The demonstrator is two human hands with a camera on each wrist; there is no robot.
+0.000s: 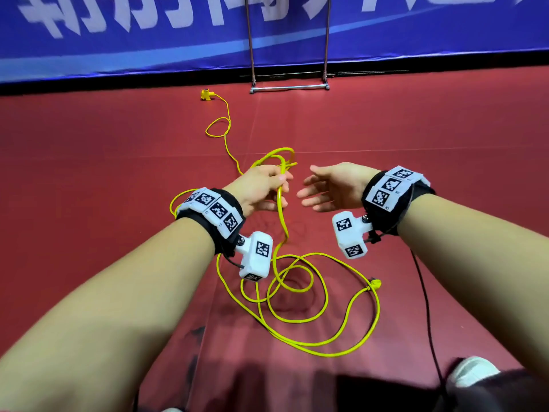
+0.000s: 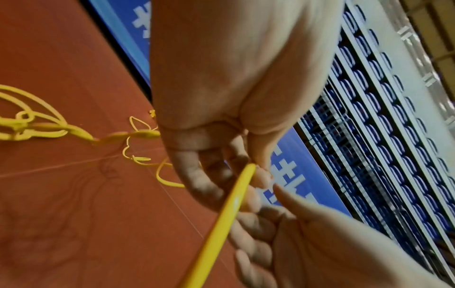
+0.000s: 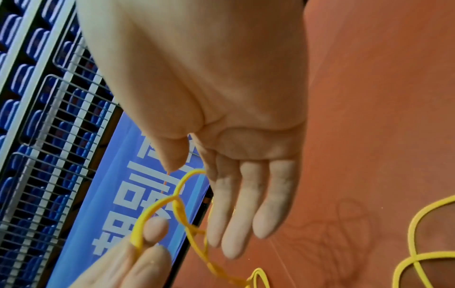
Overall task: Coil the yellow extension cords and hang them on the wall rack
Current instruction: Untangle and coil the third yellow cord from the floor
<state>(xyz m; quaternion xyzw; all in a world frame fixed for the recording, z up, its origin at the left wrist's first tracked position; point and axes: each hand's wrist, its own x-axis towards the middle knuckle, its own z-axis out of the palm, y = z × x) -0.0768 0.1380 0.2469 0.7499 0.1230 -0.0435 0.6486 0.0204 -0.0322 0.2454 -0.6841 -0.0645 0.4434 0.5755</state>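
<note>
The rack (image 1: 289, 43) runs off the top edge; banner (image 1: 148, 22) lettering is blurred; the left hand (image 1: 258, 188) hides part of the yellow cord (image 1: 280, 209).

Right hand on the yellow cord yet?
Apart. The head view shows the right hand open, with bare floor between its fingertips and the yellow cord gripped by the left hand.

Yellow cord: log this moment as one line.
left hand grips yellow cord | right hand open, empty, beside it | loose loops on red floor | rack bare
</note>
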